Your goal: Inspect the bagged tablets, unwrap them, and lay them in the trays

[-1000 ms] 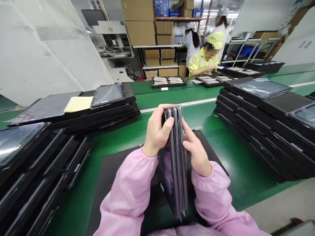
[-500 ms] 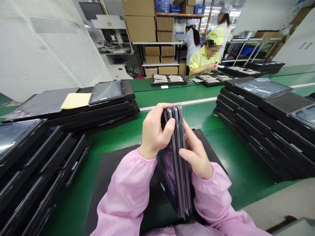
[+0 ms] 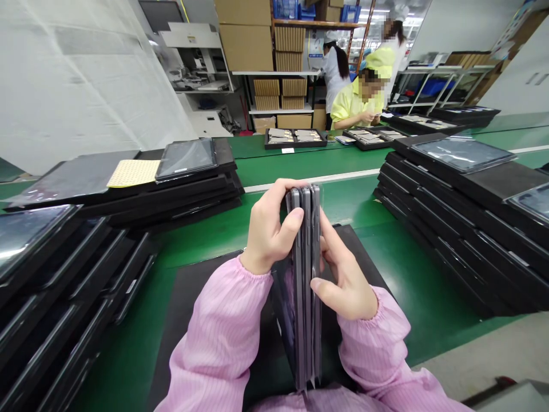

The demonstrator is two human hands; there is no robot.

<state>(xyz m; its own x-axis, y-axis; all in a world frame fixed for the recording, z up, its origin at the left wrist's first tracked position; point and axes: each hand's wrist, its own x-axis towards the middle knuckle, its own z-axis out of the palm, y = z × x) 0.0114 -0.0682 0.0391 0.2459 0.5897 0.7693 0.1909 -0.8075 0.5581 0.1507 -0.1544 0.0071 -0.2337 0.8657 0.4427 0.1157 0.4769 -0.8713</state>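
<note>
Between my two hands stands a small bundle of thin tablets (image 3: 305, 286), held on edge with their narrow grey sides toward me and clear film at the edges. My left hand (image 3: 274, 226) wraps over the upper left of the bundle, its thumb on the near edges. On the other side my right hand (image 3: 343, 274) grips it lower down, thumb on the near edge and fingers against the right face. Under the bundle lies a black board (image 3: 197, 309) on the green table (image 3: 412, 286). A dark glossy screen face shows on the left.
Stacked black trays with tablets (image 3: 463, 212) rise at the right. More tray stacks (image 3: 107, 280) stand at the left, one topped by a wrapped tablet (image 3: 186, 157) and a yellow sheet (image 3: 132, 173). Across the table a co-worker in yellow (image 3: 362, 94) sits behind trays of small parts (image 3: 295, 137).
The bundle has turned more upright, its bottom end swinging left toward me. My right thumb sits slightly lower on its edge. Both hands keep their hold.
</note>
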